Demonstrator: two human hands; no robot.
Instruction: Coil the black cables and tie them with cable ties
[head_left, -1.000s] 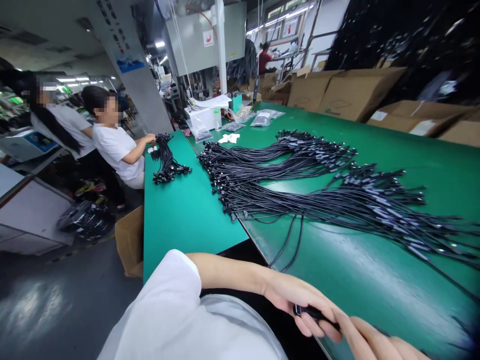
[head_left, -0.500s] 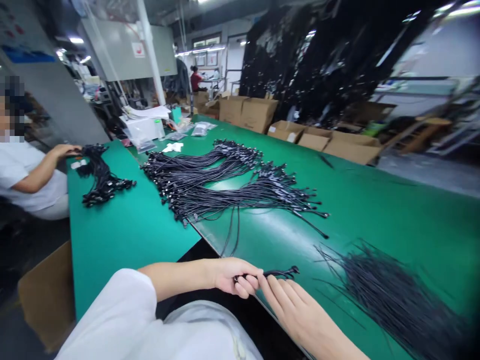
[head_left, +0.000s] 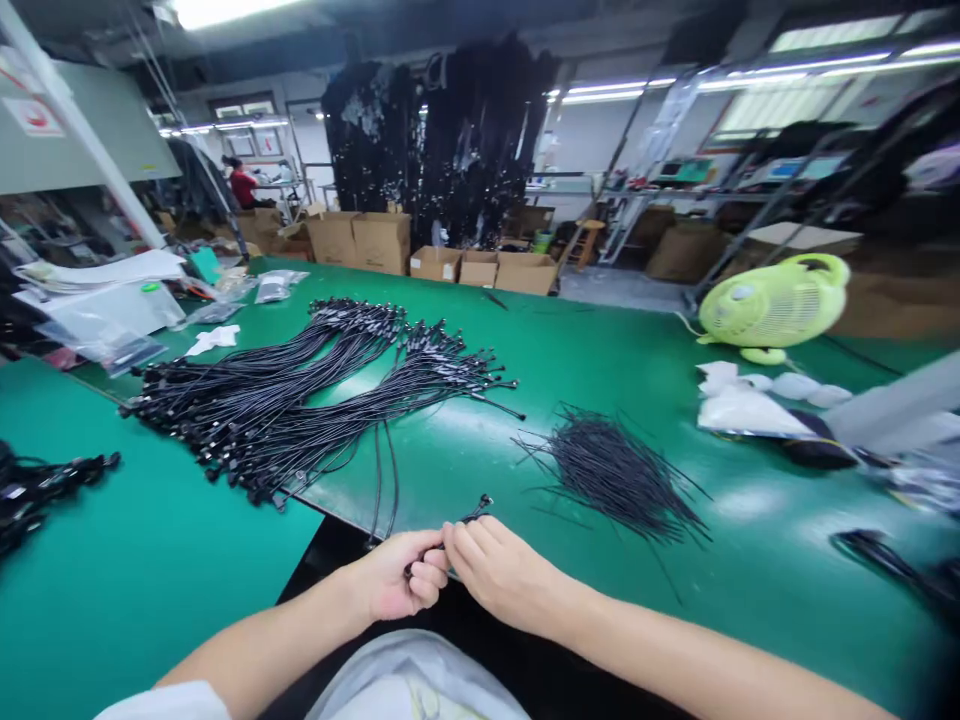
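Pinching a black cable (head_left: 474,512) between left hand (head_left: 397,577) and right hand (head_left: 495,570).

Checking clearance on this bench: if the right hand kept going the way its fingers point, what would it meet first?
The right hand points left, and its fingertips already meet the left hand around the small black cable both pinch. So the left hand comes first; depth looks about equal.

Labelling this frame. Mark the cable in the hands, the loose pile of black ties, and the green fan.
cable (head_left: 478,507): head view, the tip sticking up above the fingers.
pile of black ties (head_left: 611,475): head view, middle of the heap.
green fan (head_left: 776,302): head view, front grille.
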